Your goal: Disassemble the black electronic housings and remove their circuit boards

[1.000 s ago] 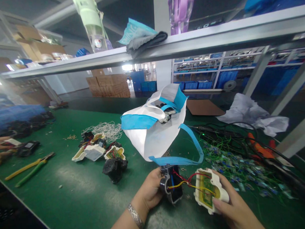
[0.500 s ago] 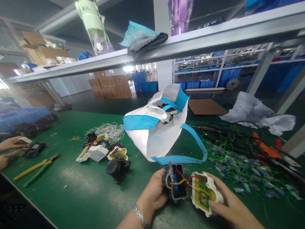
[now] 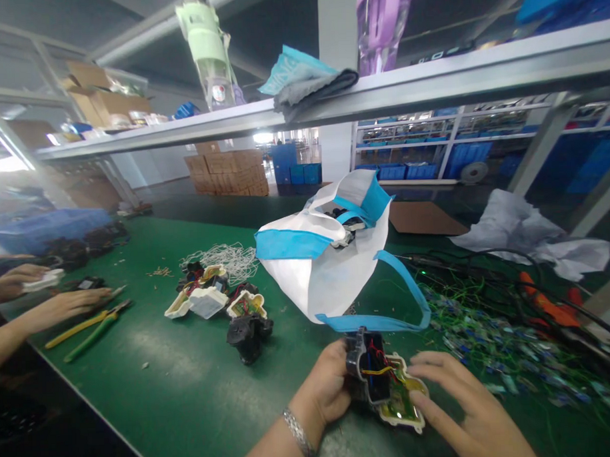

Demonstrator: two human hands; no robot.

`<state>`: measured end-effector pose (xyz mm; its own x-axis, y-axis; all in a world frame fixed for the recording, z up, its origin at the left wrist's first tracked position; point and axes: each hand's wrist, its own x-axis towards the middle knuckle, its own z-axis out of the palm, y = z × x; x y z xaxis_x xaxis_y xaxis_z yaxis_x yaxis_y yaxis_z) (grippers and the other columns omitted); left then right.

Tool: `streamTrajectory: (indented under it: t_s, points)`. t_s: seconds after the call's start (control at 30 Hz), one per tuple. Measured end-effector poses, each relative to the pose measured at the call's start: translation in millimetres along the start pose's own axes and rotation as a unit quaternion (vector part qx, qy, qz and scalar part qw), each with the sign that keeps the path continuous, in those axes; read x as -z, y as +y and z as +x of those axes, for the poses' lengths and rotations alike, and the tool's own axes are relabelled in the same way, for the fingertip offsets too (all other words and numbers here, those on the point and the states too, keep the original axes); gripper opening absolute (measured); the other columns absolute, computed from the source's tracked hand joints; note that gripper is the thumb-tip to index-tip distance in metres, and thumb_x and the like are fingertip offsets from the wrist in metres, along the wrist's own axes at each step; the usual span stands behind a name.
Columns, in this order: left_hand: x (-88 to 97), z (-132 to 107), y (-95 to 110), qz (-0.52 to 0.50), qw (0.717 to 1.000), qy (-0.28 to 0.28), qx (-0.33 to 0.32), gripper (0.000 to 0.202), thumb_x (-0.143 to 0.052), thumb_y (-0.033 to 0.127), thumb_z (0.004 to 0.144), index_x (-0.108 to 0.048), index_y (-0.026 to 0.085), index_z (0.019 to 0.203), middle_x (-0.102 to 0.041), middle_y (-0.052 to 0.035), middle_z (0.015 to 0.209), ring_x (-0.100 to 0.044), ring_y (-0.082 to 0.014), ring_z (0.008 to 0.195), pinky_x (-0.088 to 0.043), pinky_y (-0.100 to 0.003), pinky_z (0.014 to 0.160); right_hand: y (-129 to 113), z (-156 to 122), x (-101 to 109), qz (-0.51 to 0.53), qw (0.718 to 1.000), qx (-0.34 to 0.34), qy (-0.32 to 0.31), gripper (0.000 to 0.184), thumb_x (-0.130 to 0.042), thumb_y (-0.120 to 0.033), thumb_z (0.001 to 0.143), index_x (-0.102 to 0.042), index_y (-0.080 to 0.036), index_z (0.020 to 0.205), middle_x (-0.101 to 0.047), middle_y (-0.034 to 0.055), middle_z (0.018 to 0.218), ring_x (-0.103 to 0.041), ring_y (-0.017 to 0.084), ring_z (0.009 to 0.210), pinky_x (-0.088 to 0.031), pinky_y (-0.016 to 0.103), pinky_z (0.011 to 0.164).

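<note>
Left hand [image 3: 329, 382] holds black housing [image 3: 374, 386]; tabletop [image 3: 191, 392] stretches to pliers [image 3: 108, 319] (near edge [image 3: 95, 409]).

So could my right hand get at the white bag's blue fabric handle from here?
Probably yes: the blue handle lies beyond the right hand, with green tabletop showing between. The hand looks open at the cream plastic shell, though contact is unclear.

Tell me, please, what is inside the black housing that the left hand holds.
Inside the black housing, red wires show, and a yellow one crosses its opening. What lies beneath them is covered or too dark to tell.
</note>
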<state>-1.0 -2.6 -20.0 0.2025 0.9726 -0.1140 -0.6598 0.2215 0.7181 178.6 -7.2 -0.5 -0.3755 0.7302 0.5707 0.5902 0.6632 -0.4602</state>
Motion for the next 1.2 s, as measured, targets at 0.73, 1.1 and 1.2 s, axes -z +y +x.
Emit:
streamTrajectory:
  t_s: [0.73, 1.1, 1.2]
  points:
    - [2.5, 3.7, -0.2, -0.029, 0.999, -0.002, -0.035, 0.029, -0.072, 0.019, 0.058, -0.061, 0.009, 0.083, -0.062, -0.0075, 0.074, -0.056, -0.0135, 0.063, -0.042, -0.022, 0.062, -37.4, 16.0, -38.0, -0.103, 0.981, 0.165, 0.009, 0.027, -0.042, -0.02, 0.087, -0.051, -0.016, 0.062, -0.045, 0.0031, 0.062, -0.042, 0.017, 0.061, -0.032, 0.033, 0.068]
    - [6.1, 6.2, -3.8, -0.02, 0.998, -0.013, -0.066, 0.043, -0.073, 0.027, 0.059, -0.057, 0.01, 0.095, -0.062, -0.0105, 0.086, -0.059, -0.0194, 0.076, -0.043, -0.028, 0.072, -31.0, 15.5, -40.0, -0.031, 0.997, 0.061, 0.046, 0.028, -0.044, -0.043, 0.086, -0.059, -0.021, 0.08, -0.059, 0.0035, 0.08, -0.055, 0.019, 0.076, -0.044, 0.03, 0.069]
    - [5.9, 6.3, -6.5, -0.019, 0.995, -0.014, -0.094, 0.047, -0.074, 0.028, 0.059, -0.056, 0.011, 0.099, -0.061, -0.0108, 0.092, -0.058, -0.0212, 0.084, -0.042, -0.03, 0.077, -36.5, 18.8, -35.9, 0.032, 0.999, 0.013, 0.029, 0.034, -0.042, -0.046, 0.086, -0.061, -0.023, 0.069, -0.06, 0.0015, 0.076, -0.057, 0.017, 0.07, -0.047, 0.024, 0.064]
